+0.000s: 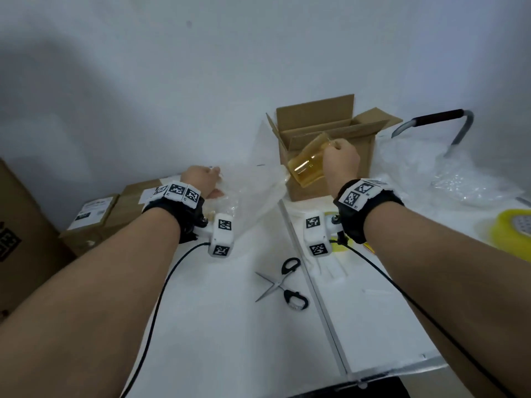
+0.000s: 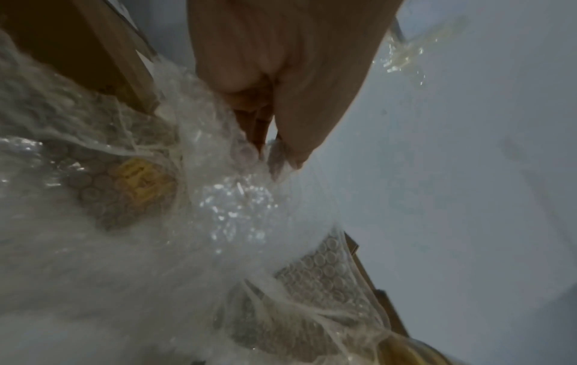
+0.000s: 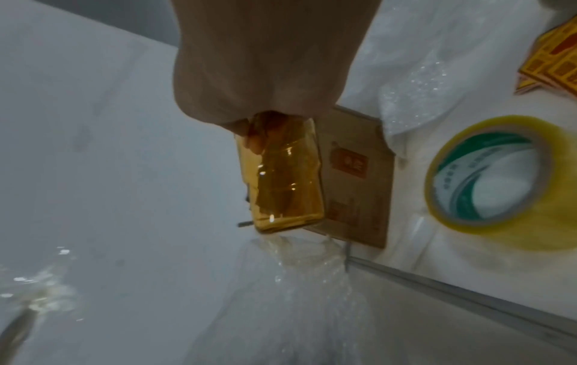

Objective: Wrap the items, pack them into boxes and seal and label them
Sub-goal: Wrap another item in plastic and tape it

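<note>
Right hand (image 1: 342, 162): we see its fingers curled round the rim of an amber glass (image 1: 309, 165), which it holds tilted in the air in front of the open box (image 1: 327, 139); in the right wrist view a fingertip shows through the glass wall
Left hand (image 1: 202, 180): we see it pinching an edge of the bubble wrap sheet (image 1: 253, 191), thumb against fingertips (image 2: 249, 150) in the left wrist view
Bubble wrap sheet: it stretches from the left hand across to the base of the amber glass, lifted off the worktop (image 1: 230, 326); whether it touches the glass we cannot tell for sure
Open box: brown cardboard, flaps standing up, at the far side of the worktop near the wall
Scissors (image 1: 283, 282): black-handled, blades spread, lying flat on the worktop between our two forearms
Tape roll (image 1: 514, 225): clear yellowish packing tape, lying at the right edge of the worktop
Loose bubble wrap (image 1: 459, 173): a crumpled heap to the right of the open box
Sealed boxes (image 1: 115, 208): closed cardboard boxes with white labels, to the left beyond the left wrist
Metal handle (image 1: 436, 122): a bent tube with a dark grip, behind the loose bubble wrap
</note>
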Demonstrator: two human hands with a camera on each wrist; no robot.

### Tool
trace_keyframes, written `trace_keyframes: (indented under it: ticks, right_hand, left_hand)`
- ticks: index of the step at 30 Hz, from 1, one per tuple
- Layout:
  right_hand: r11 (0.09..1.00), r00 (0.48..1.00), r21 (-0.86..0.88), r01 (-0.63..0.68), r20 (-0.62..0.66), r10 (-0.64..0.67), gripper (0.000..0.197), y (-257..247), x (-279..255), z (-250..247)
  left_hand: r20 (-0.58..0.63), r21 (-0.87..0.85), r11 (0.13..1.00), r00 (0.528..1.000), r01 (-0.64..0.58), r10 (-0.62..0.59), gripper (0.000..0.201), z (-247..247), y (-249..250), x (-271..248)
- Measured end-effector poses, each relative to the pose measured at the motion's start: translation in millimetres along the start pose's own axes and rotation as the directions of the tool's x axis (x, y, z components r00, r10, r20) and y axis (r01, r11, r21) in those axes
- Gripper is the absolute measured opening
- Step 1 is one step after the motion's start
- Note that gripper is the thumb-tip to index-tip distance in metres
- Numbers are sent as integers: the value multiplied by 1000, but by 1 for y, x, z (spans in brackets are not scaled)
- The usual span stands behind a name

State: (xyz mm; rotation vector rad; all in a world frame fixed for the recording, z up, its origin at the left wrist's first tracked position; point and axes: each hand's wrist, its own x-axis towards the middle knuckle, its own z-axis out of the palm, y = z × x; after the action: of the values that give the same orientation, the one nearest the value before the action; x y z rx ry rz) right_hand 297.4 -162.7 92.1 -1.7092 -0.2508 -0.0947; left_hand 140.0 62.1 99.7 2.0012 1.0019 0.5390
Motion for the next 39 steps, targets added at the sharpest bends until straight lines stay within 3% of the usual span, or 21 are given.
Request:
trace_keyframes:
  ticks: [5, 8, 10, 14, 17, 21, 25, 27, 29, 31, 33, 36, 39]
  right_hand:
    - [957, 974, 187, 221, 14, -227, 22, -55, -24, -6]
    - [921, 941, 225, 318, 43, -336, 19, -74, -40, -4]
    - [900, 911, 220, 377, 88, -403, 16, -80, -53, -2]
    - [827, 824, 212, 521, 129, -552, 16, -78, -81, 9]
    - [777, 756, 111, 620, 181, -629, 15, -74, -91, 18]
    - [864, 839, -82, 497, 301, -454, 16, -61, -87, 27]
    - [914, 881, -214, 345, 410, -237, 19, -44, -88, 27]
    - [963, 889, -166, 212, 441, -120, 20, -33, -90, 33]
    - [998, 899, 1, -57, 435, 51, 17, -25, -91, 40]
    - [908, 858, 184, -376, 440, 266, 12, -22, -88, 43]
    - [781, 807, 298, -548, 433, 401, 8, -20, -85, 43]
    - [733, 793, 351, -583, 441, 419, 17, -16, -84, 48]
    - [788, 746, 243, -566, 558, 364, 13, -15, -99, 55]
  left_hand:
    - [0, -267, 961, 997, 69, -72, 35, -21, 12, -13]
    - [7, -394, 919, 1000, 26, -25, 26, -22, 17, -29]
    - [27, -465, 885, 1000, 24, -12, 30, -22, 21, -39]
    - [54, -406, 913, 996, -42, 70, 36, -26, 23, -50]
    - [0, -326, 940, 994, -102, 108, 39, -31, 22, -52]
    - [24, -304, 943, 988, -137, 152, 33, -41, 17, -52]
    - [215, -301, 948, 961, -101, 171, 35, -43, 12, -56]
    - [283, -241, 965, 943, -106, 174, 39, -41, 15, -67]
    - [346, -211, 963, 908, -170, 237, 40, -40, 14, -79]
    - [347, -211, 957, 901, -197, 262, 41, -41, 12, -90]
    - [311, -215, 963, 923, -165, 228, 39, -39, 8, -98]
    - [362, -185, 980, 921, -80, 143, 30, -33, 1, -111]
    - [361, -267, 955, 905, -131, 226, 38, -23, -6, -121]
